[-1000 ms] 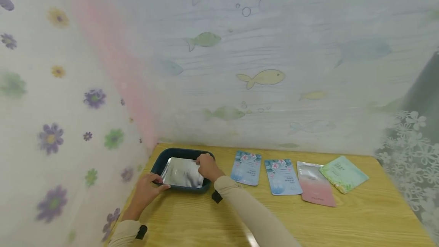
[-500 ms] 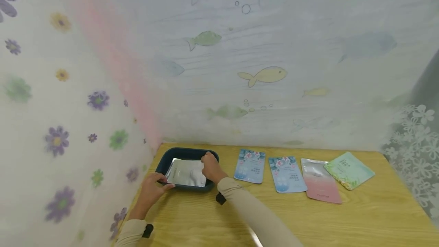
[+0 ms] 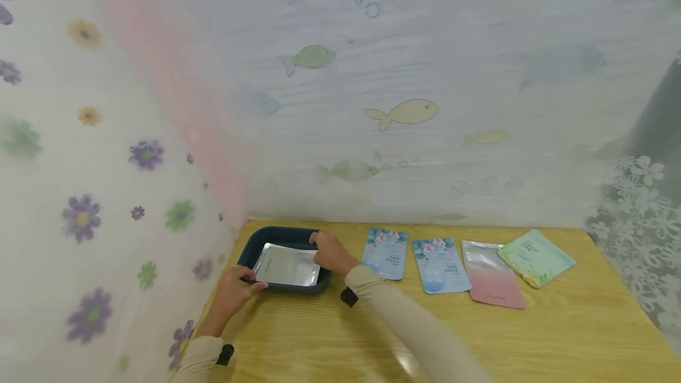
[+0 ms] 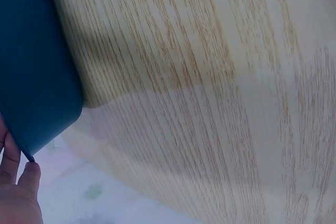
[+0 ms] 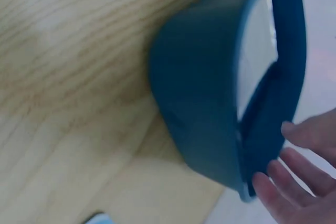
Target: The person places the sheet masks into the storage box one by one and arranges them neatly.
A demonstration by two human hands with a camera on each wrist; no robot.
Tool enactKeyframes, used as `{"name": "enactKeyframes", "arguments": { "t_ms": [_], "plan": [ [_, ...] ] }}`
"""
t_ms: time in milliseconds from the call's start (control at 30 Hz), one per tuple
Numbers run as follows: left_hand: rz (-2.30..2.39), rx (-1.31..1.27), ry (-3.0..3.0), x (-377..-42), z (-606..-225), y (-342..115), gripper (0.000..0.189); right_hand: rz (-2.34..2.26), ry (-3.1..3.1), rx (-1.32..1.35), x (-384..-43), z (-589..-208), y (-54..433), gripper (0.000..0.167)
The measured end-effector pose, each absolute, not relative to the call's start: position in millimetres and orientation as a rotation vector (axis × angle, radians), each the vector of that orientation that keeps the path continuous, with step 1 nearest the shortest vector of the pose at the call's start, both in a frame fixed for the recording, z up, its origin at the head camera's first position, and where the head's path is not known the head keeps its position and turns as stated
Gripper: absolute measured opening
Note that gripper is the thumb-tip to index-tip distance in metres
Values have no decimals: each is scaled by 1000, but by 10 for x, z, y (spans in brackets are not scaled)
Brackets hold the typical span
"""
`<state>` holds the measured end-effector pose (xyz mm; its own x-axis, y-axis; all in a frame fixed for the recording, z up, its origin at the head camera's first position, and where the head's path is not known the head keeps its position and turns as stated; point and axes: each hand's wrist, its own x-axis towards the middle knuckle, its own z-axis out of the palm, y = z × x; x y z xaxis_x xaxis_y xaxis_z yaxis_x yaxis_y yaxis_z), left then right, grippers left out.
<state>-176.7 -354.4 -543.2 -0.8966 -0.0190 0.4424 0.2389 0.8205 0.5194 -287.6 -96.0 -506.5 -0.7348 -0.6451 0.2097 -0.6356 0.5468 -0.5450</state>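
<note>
A dark blue plastic basin (image 3: 255, 250) stands at the left of the table, with a silvery white foil pouch (image 3: 287, 265) lying in it. My left hand (image 3: 232, 297) pinches the basin's rim at the near left corner, thumb outside. In the left wrist view its fingertips (image 4: 31, 170) meet at the rim. My right hand (image 3: 334, 253) is over the basin's right end. The right wrist view shows its fingers (image 5: 286, 182) spread apart and right at the rim, with the pouch out beyond their reach.
To the right on the wooden table (image 3: 298, 336) lie two blue floral pouches (image 3: 385, 254) (image 3: 441, 266), a pink and silver pouch (image 3: 495, 276) and a green pouch (image 3: 537, 259) overlapping it. Patterned curtains (image 3: 425, 194) hang behind and at the left.
My right hand has come off the pouch and shifted right toward the basin's rim. The pouch now lies flatter in the basin. My left hand keeps its place on the rim.
</note>
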Motion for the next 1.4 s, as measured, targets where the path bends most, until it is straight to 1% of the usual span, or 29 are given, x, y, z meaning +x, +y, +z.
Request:
{"name": "enactKeyframes", "arguments": {
  "t_ms": [233, 467, 633, 700, 1133, 1400],
  "plan": [
    [-804, -163, -2586, -1758, -5391, -3536, 29, -1024, 2578, -1010, -2875, -4861, -683, 33],
    [-809, -141, -2599, -1777, -5429, -3549, 30, -1130, 2478, -944, -2894, -4776, -389, 34],
    [-799, -163, -2577, -1793, -5441, -3552, 30, -1142, 2529, -1005, -2905, -4773, -218, 33],
    [-789, -163, -2571, -1794, -5447, -3557, 31, -1144, 2542, -991, -2900, -4769, -160, 32],
    [-770, -146, -2581, -1799, -5438, -3600, 31, -1260, 2579, -855, -2806, -4781, 197, 29],
    [-794, -141, -2596, -1793, -5446, -3579, 29, -1416, 2595, -701, -2715, -4925, 446, 25]
  ]
}}
